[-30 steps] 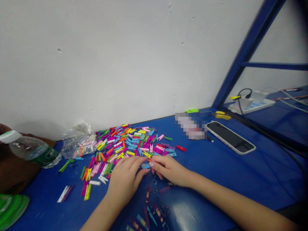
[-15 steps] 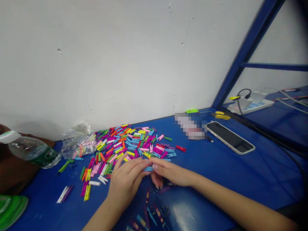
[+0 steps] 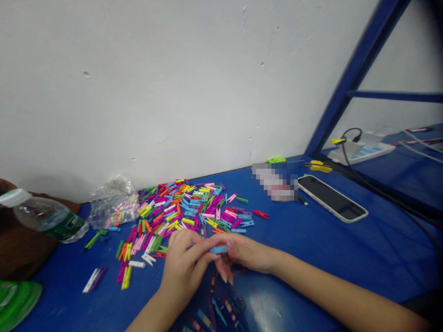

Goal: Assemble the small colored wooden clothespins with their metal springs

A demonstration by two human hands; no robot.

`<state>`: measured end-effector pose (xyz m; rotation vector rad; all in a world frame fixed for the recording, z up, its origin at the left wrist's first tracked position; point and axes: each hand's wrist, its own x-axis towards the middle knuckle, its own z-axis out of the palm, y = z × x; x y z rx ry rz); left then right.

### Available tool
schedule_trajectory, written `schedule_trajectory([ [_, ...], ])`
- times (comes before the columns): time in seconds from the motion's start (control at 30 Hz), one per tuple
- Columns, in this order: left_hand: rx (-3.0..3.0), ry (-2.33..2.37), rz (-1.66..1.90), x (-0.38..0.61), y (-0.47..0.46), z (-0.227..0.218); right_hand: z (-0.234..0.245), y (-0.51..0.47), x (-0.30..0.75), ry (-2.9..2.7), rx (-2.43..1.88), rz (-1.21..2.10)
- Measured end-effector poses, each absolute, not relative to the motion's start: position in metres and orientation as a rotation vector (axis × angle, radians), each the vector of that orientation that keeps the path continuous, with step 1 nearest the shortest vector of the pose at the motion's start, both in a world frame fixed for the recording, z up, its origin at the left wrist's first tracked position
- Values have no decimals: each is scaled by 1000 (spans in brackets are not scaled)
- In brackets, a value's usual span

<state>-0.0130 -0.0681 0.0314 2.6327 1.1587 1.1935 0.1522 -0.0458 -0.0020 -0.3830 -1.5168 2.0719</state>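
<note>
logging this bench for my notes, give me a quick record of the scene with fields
left hand: left hand, fingers on the clip
right hand: right hand, fingers on the clip's other end
held item: light blue mini clothespin, between both hands
beside hands: heap of multicoloured mini clothespins, just beyond the hands; scattered coloured clothespin pieces nearer the person, partly blurred
surface: blue table
rest: crumpled clear plastic bag, water bottle, smartphone, power strip
</note>
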Motion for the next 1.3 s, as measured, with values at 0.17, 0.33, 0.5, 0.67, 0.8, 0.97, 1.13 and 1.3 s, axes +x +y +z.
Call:
schedule_trajectory([
  [0.17, 2569, 1121, 1234, -12, -70, 29, -1, -47, 153, -1545, -384, 2042],
  [0.33, 2551, 1138, 1235, -11, -71, 29, 3, -48, 152, -1544, -386, 2032],
  [0.5, 2572, 1115, 1262, -10, -74, 29, 8, -50, 153, -1542, -403, 2042],
  [0.67, 2635, 1100, 1285, -12, -75, 29, 7, -51, 150, -1539, -374, 2040],
  [0.8, 2601, 1160, 1203, -14, -72, 32, 8, -51, 152, -1578, -493, 1859],
  [0.97, 1968, 1377, 1125, -12, -69, 36, 13, -47, 162, -1941, -827, 1069],
  [1.13, 1672, 1298, 810, -7, -68, 33, 13, -47, 164, -2096, -826, 355],
  [1.3, 1701, 1077, 580, -2, -74, 34, 13, -49, 162, -2117, -769, 156],
])
